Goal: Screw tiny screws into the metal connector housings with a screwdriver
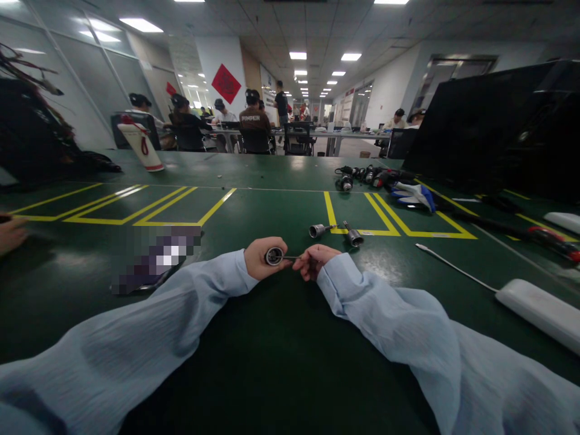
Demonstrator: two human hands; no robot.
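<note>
My left hand (263, 257) is closed around a round metal connector (273, 256). Its open end faces me, with a dark rim and small parts inside that I cannot make out. Between the fingertips of my right hand (312, 261) is a thin metal rod (290, 258), which reaches left to the connector's open end. Whether its tip touches the inside cannot be told. Just beyond my right hand, two similar metal pieces with narrow stems lie on the green table: a left piece (318, 231) and a right piece (354, 237).
Yellow tape frames (181, 222) mark the table (290, 338). Dark cables with metal ends (347, 183) and a blue-white glove (414, 196) lie far right, near a white power strip (539, 308). Left are a pixelated dark object (158, 263), a cup (142, 148) and another person's hand (11, 232).
</note>
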